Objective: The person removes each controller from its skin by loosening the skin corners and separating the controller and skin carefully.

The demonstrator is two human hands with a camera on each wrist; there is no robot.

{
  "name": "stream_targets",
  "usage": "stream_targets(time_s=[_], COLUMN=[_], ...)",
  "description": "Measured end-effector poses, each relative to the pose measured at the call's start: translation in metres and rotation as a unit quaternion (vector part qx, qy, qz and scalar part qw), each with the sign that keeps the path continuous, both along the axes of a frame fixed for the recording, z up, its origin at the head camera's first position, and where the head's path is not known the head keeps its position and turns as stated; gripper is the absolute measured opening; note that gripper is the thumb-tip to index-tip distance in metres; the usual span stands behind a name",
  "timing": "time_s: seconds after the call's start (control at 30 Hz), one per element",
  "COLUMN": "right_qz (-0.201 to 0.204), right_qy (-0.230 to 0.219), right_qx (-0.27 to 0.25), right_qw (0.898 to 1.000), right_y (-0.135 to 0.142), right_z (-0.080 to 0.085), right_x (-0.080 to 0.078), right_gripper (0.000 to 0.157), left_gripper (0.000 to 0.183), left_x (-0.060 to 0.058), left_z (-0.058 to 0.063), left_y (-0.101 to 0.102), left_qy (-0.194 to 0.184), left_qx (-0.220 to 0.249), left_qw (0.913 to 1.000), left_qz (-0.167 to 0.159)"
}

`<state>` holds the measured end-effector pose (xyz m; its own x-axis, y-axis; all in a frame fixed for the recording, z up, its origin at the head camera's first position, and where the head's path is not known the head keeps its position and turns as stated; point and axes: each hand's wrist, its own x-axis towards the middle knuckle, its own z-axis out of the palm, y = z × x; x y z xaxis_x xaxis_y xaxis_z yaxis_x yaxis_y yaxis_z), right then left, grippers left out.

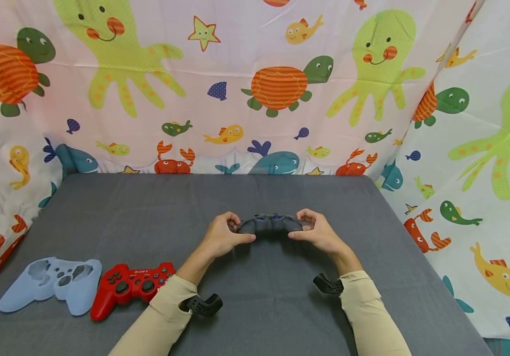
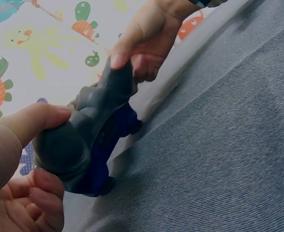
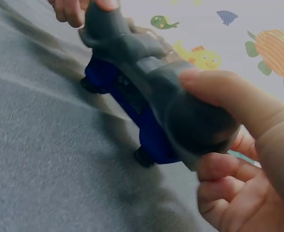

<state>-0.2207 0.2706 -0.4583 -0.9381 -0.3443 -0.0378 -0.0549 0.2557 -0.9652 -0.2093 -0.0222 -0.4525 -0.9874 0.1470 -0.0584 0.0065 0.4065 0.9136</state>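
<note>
Between the two hands is a blue game controller [image 3: 156, 142] with a dark grey, rubbery-looking cover [image 1: 270, 225] over part of it. My left hand [image 1: 224, 236] grips the covered handle at the left end, thumb on the cover and fingers curled beneath. At the other end my right hand [image 1: 321, 231] holds the right handle the same way. In the left wrist view, the blue body [image 2: 101, 164] and its dark thumbsticks show on the side turned away from the thumbs. The controller seems held just above the grey cloth, casting a shadow there.
On the left of the grey-covered table [image 1: 264, 306] lie a light blue controller cover [image 1: 50, 284] and a red controller [image 1: 126, 289] beside it, close to the left sleeve. Behind and at the sides hangs a curtain [image 1: 237, 59] printed with sea animals.
</note>
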Motion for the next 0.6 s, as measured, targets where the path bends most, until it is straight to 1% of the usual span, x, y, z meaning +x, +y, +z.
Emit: stream_targets(time_s=[0.07, 0.13, 0.23, 0.3, 0.4, 0.5, 0.57, 0.6], right_qz=[0.004, 0.008, -0.002, -0.010, -0.010, -0.004, 0.004, 0.006], right_qy=[-0.001, -0.003, -0.004, -0.002, -0.002, -0.005, -0.005, -0.006], right_qx=[0.005, 0.016, 0.041, 0.054, 0.069, 0.069, 0.064, 0.060], right_qw=[1.000, 1.000, 0.999, 0.998, 0.998, 0.998, 0.998, 0.998], right_y=[-0.0006, -0.0011, -0.0020, -0.0027, -0.0039, -0.0054, -0.0063, -0.0066], right_z=[0.0002, 0.0008, 0.0031, 0.0042, 0.0056, 0.0071, 0.0079, 0.0077], right_x=[-0.0007, -0.0011, -0.0007, -0.0003, 0.0005, 0.0016, 0.0022, 0.0025], right_gripper=[0.042, 0.045, 0.048, 0.048, 0.050, 0.052, 0.054, 0.054], left_gripper=[0.046, 0.051, 0.062, 0.065, 0.064, 0.059, 0.056, 0.054], left_x=[0.0000, 0.0006, 0.0024, 0.0040, 0.0060, 0.0082, 0.0090, 0.0092], left_z=[0.0012, 0.0030, 0.0065, 0.0075, 0.0070, 0.0066, 0.0067, 0.0068], left_y=[0.0012, 0.0030, 0.0054, 0.0071, 0.0085, 0.0083, 0.0075, 0.0068], left_qy=[0.004, 0.001, -0.007, -0.009, -0.002, 0.000, -0.005, -0.003], left_qx=[0.000, 0.009, 0.031, 0.040, 0.042, 0.050, 0.057, 0.051], left_qw=[1.0000, 1.0000, 0.9995, 0.9990, 0.9983, 0.9969, 0.9960, 0.9962], left_qz=[0.001, 0.001, 0.006, 0.015, 0.039, 0.061, 0.069, 0.071])
